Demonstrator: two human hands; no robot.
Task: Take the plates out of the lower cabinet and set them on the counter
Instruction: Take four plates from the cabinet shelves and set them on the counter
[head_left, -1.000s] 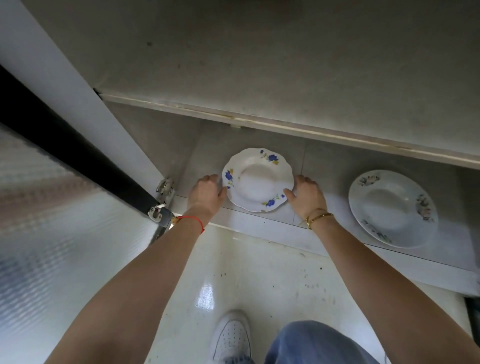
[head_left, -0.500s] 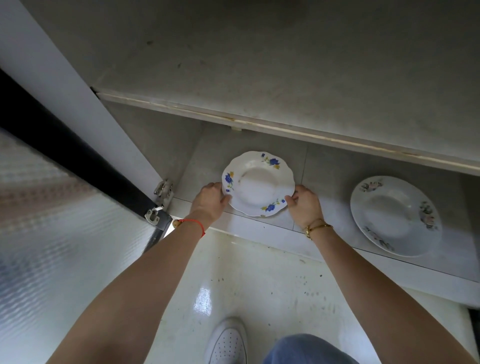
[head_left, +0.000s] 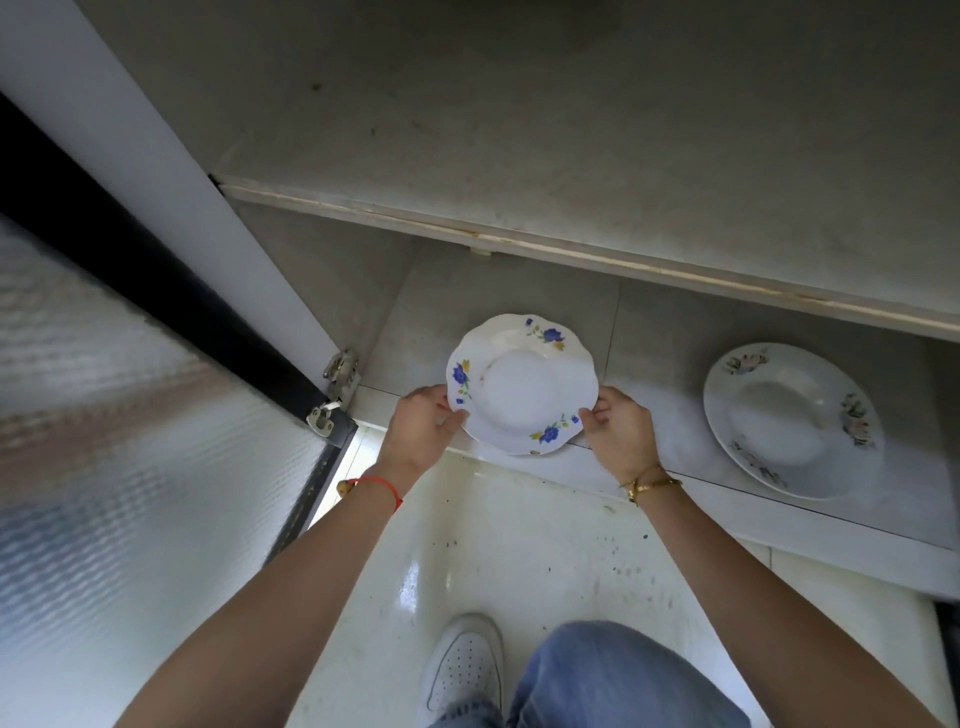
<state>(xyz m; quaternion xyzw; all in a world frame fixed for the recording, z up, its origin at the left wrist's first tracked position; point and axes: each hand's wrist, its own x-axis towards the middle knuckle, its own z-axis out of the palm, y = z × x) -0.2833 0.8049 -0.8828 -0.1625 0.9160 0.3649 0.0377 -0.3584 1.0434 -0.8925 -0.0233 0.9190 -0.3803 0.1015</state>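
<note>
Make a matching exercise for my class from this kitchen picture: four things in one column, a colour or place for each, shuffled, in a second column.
Things:
1. Blue-flowered plate
2. Pink-flowered plate
3. Left wrist
4. Right wrist

Descriptions:
A. wears a gold bracelet
B. lies alone on the cabinet floor
C. held at its rim by both hands
D. wears a red string

Pairs: 1-C, 2-B, 3-D, 4-A

cabinet floor (head_left: 649, 332): grey tile. pink-flower plate (head_left: 792, 418) flat on it, right side, near front edge.
</note>
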